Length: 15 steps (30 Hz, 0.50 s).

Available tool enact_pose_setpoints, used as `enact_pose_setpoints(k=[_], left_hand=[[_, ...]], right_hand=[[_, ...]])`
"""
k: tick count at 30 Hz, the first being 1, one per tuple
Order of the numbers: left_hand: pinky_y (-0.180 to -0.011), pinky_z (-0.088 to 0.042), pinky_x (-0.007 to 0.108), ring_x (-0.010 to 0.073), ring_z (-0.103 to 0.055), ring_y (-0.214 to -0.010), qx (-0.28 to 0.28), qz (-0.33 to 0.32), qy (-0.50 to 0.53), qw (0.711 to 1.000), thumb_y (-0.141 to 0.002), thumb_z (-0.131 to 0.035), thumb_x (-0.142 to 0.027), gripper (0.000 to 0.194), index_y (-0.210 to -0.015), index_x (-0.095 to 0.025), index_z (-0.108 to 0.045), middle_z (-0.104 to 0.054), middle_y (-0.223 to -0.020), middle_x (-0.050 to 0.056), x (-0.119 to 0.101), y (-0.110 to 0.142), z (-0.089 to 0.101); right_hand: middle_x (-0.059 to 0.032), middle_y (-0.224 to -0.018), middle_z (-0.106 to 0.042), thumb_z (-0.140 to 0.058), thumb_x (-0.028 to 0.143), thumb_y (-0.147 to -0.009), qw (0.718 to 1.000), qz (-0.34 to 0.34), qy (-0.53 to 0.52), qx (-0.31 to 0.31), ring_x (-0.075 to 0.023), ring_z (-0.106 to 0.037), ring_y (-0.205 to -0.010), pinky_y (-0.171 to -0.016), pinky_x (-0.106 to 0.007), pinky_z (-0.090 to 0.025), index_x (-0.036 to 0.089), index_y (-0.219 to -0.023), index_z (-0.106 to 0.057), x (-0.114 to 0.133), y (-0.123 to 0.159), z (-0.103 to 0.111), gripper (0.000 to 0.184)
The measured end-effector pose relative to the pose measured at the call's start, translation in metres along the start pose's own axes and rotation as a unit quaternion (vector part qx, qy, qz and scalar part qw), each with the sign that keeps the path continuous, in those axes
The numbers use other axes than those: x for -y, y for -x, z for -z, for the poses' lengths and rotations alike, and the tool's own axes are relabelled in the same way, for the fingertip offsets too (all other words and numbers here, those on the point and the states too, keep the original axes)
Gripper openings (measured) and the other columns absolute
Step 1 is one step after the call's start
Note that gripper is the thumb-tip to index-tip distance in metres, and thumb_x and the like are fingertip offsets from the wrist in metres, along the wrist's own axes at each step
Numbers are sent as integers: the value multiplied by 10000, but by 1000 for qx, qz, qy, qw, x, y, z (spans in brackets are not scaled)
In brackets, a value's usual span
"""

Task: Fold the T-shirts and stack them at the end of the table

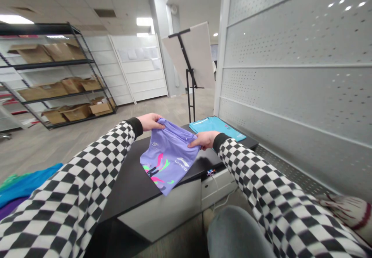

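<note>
Over the table (130, 184), the left hand (149, 121) and right hand (205, 139) held the purple shirt (171, 153), fingers (194, 142) gripping its upper edge. Their spaced grips seemingly let the printed side hang spread.

Ceiling lights (144, 21) beyond the left hand (150, 122) shine brightly. White glints (361, 4) dot the perforated wall (290, 44) right of the right hand (205, 139); a soft shadow (205, 162) darkens the tabletop (130, 182) beneath that hand. Nearer than both hands, checked sleeves (84, 180) look stretched.
</note>
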State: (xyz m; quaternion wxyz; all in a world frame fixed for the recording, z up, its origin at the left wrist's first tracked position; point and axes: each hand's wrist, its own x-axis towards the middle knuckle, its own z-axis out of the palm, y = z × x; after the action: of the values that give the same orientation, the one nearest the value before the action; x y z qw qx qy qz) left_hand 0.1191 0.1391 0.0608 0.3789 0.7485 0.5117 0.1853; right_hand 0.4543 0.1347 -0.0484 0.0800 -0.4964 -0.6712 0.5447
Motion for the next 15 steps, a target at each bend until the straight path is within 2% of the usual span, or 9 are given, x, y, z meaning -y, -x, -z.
enact_pose_setpoints(k=[3,7,11,15], left_hand=[[-853,-655,357,247,-768,-883,-16,-9,5,1000,-537,-1032,-546,574,-940,-193,-826,-832,-897,9,-11,19,2],[-750,-634,318,211,-741,-804,-57,-29,25,998,-548,-1047,-523,548,-927,-193,-828,-829,-873,16,-26,55,9],[-713,-615,317,192,-714,-742,-114,-70,78,988,-540,-1074,-466,517,-877,-177,-809,-804,-832,29,-45,94,9],[-785,-644,366,212,-738,-773,-166,-120,132,970,-589,-1073,-430,488,-901,-157,-816,-800,-841,44,-64,125,-6]], right_hand=[[6,-922,-777,-1008,416,-771,996,47,28,-65,-111,-583,-703,-613,-217,-449,200,-1060,-793,16,12,2,420],[-36,-1032,-840,-1063,444,-713,990,109,-2,-89,-177,-737,-860,-746,-254,-595,207,-1082,-825,41,43,3,498],[-74,-992,-849,-1100,412,-684,976,164,-36,-137,-221,-768,-844,-672,-280,-647,191,-1002,-817,66,85,2,479],[-50,-843,-799,-1107,305,-690,942,234,-66,-230,-199,-728,-753,-660,-309,-672,191,-883,-765,85,125,6,409]])
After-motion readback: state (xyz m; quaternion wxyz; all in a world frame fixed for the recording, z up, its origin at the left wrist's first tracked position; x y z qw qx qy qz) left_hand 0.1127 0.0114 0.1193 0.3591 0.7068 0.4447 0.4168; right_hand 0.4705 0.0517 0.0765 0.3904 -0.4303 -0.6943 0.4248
